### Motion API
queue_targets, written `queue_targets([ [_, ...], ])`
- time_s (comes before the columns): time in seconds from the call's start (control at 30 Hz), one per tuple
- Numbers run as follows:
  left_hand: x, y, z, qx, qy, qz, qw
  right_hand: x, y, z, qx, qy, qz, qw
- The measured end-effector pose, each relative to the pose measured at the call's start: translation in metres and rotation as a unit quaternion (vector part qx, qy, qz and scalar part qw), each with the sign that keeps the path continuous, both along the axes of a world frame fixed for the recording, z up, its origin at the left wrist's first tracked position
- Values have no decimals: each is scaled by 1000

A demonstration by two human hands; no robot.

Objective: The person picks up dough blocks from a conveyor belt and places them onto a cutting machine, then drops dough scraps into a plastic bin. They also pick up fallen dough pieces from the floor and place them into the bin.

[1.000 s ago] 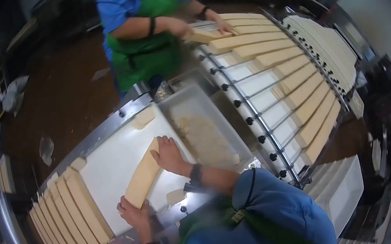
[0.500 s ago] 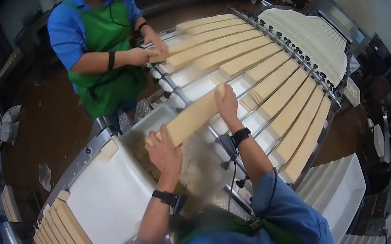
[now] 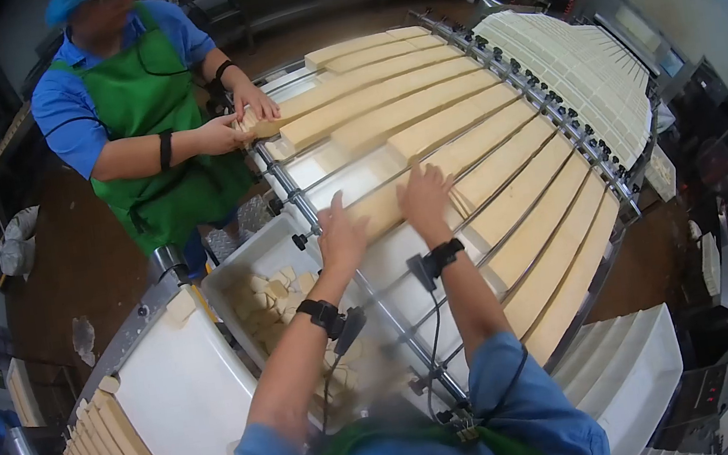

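Observation:
A long pale yellow slab [image 3: 378,212] lies lengthwise in a lane of the railed conveyor [image 3: 415,257]. My left hand [image 3: 345,238] is at its near end, fingers and thumb spread around the end. Farther along the same slab, my right hand [image 3: 425,206] lies over it with fingers bent onto its top and side. Part of the slab is hidden under my hands. More pale slabs [image 3: 423,117] lie side by side in the neighbouring lanes, between thin metal rails.
A white bin [image 3: 216,290] below the conveyor's near edge holds pale broken pieces [image 3: 274,301]. To the left, several slabs [image 3: 116,448] stand by a white board [image 3: 177,384]. Across the conveyor, a co-worker in a green apron [image 3: 132,102] handles a slab end. Stacked white trays [image 3: 644,365] stand at lower right.
The slab, held above the bin before, has moved up and right into a conveyor lane with both my hands. The bin's pieces show more. The co-worker appears farther left in view.

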State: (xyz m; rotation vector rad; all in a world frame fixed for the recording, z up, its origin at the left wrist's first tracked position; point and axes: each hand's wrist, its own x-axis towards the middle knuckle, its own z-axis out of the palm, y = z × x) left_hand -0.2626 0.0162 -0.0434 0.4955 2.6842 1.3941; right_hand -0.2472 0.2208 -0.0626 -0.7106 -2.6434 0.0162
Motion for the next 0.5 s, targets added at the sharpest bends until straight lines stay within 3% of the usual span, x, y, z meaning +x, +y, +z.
queue_targets([
  [0.03, -2, 5, -10, 2, -1, 1, 1000, 0, -7, -11, 2, -1, 1, 1000],
  [0.1, -3, 7, -27, -12, -8, 55, 998, 2, -25, -33, -77, 52, 131, 987],
  [0.23, -3, -5, -24, 28, 13, 38, 999, 10, -68, -55, -182, 15, 240, 953],
  [0.3, 2, -5, -20, 30, -4, 70, 997, 12, -71, -60, -76, -30, 217, 973],
  [0.5, 25, -66, -9, 158, 60, 135, 976, 8, -79, -54, -33, -74, 190, 978],
])
